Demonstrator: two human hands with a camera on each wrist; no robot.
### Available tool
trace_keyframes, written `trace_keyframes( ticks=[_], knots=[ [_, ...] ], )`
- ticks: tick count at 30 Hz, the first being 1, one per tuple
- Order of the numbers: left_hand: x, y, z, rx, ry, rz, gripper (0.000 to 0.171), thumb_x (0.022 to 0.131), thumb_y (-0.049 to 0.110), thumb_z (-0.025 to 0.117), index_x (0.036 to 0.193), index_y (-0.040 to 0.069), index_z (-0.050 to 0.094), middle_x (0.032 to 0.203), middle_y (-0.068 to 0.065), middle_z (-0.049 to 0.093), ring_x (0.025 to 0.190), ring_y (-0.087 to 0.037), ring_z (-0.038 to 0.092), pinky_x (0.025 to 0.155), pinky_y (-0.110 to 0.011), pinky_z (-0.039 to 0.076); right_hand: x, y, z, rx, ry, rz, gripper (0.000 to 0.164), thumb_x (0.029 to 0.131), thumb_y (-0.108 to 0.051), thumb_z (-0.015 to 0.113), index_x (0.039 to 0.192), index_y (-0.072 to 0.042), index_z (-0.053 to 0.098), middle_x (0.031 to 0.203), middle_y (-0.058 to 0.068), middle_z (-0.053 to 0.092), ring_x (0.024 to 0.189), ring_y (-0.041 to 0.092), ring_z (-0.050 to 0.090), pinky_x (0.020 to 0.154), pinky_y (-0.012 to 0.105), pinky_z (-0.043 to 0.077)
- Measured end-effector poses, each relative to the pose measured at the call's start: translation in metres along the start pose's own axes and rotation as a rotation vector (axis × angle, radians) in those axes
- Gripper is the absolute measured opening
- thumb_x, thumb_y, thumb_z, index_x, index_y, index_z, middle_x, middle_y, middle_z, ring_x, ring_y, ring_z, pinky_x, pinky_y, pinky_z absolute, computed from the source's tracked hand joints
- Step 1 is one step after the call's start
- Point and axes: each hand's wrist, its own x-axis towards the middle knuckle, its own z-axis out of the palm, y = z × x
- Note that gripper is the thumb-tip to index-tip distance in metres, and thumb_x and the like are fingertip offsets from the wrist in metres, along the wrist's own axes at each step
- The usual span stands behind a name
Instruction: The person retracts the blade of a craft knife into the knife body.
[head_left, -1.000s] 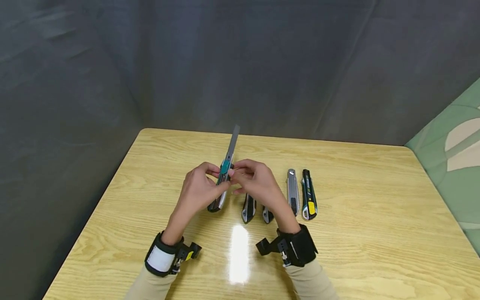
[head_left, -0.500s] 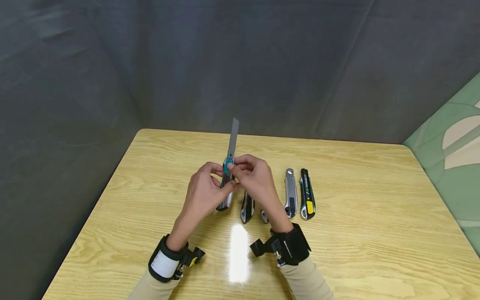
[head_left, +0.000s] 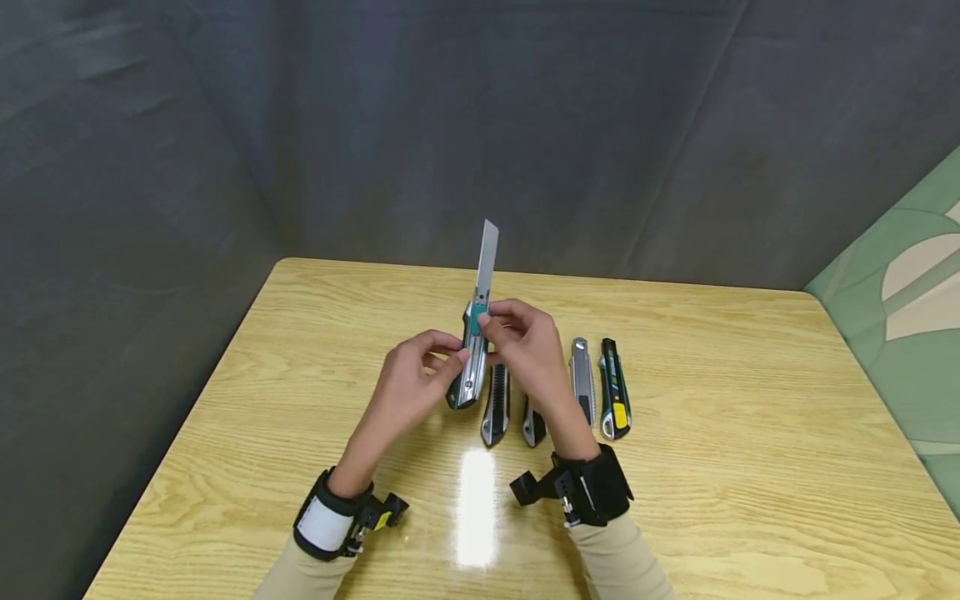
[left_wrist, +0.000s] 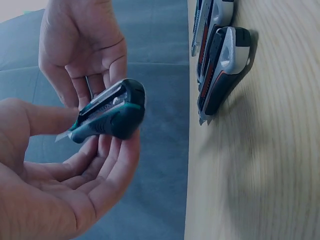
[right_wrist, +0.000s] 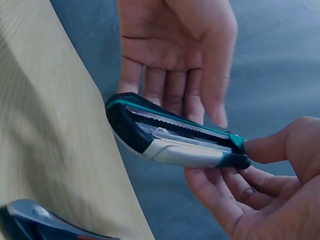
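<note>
A snap-off utility knife [head_left: 472, 375] is held up over the table, its long blade [head_left: 487, 254] extended and pointing away. My right hand [head_left: 532, 354] pinches it near the teal slider [head_left: 478, 318], the thumb on the front and the fingers behind. Thumb and fingers of my left hand [head_left: 408, 367] lie around the lower handle at its left side. In the right wrist view the silver, black and teal handle [right_wrist: 185, 152] shows in full, with the left thumb at its upper edge. Whether that thumb presses on it is hard to see.
Several other utility knives lie side by side: a black one [head_left: 495, 408], one partly under my right hand [head_left: 533, 425], a silver one [head_left: 581, 375], and a black one with a yellow part [head_left: 615, 392]. A dark curtain [head_left: 480, 125] hangs behind the wooden table [head_left: 720, 392].
The utility knife has moved right and up and turned to show its face. The right thumb has shifted onto the slider; the left hand now sits lower on the handle.
</note>
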Motion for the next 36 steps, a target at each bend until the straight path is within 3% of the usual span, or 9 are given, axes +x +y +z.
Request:
trace_keyframes(
  ticks=[6, 14, 21, 30, 36],
  knots=[
    [0.002, 0.001, 0.003, -0.047, -0.025, -0.004, 0.017, 0.090, 0.022, 0.062, 0.104, 0.013, 0.067, 0.097, -0.005, 0.069, 0.079, -0.014, 0.063, 0.066, -0.037, 0.058, 0.003, -0.005, -0.007, 0.007, 0.020, 0.011, 0.027, 0.091, -0.021, 0.062, 0.111, -0.002, 0.064, 0.102, 0.021, 0.064, 0.087, 0.026, 0.064, 0.065, 0.040, 0.061],
    [0.002, -0.007, 0.004, -0.219, -0.180, -0.030, 0.018, 0.089, 0.012, 0.063, 0.106, 0.007, 0.063, 0.097, -0.014, 0.066, 0.074, -0.017, 0.065, 0.066, -0.050, 0.059, 0.005, -0.005, -0.010, 0.016, 0.015, 0.004, 0.023, 0.092, -0.019, 0.061, 0.109, -0.004, 0.064, 0.102, 0.017, 0.064, 0.085, 0.023, 0.064, 0.064, 0.034, 0.061],
    [0.003, -0.006, 0.005, -0.213, -0.164, -0.056, 0.015, 0.089, 0.014, 0.064, 0.104, 0.010, 0.064, 0.097, -0.010, 0.065, 0.077, -0.016, 0.065, 0.069, -0.052, 0.058, 0.006, -0.008, -0.012, -0.003, 0.003, 0.026, 0.028, 0.091, -0.025, 0.062, 0.111, -0.006, 0.064, 0.103, 0.015, 0.065, 0.088, 0.022, 0.063, 0.066, 0.035, 0.061],
    [0.003, -0.003, 0.007, -0.257, -0.177, -0.041, 0.022, 0.089, 0.012, 0.064, 0.108, 0.003, 0.063, 0.102, -0.018, 0.065, 0.078, -0.024, 0.065, 0.069, -0.053, 0.057, 0.006, -0.007, -0.014, -0.002, -0.009, 0.057, 0.036, 0.092, -0.036, 0.059, 0.111, -0.007, 0.064, 0.105, 0.015, 0.064, 0.090, 0.022, 0.063, 0.068, 0.036, 0.061],
    [0.004, -0.005, 0.007, -0.236, -0.189, -0.040, 0.018, 0.089, 0.013, 0.064, 0.106, 0.007, 0.064, 0.099, -0.014, 0.066, 0.076, -0.018, 0.065, 0.069, -0.052, 0.058, 0.006, -0.006, -0.016, -0.041, -0.033, 0.116, 0.040, 0.092, -0.043, 0.055, 0.105, -0.006, 0.065, 0.094, 0.013, 0.063, 0.082, 0.024, 0.061, 0.068, 0.039, 0.061]
  ],
)
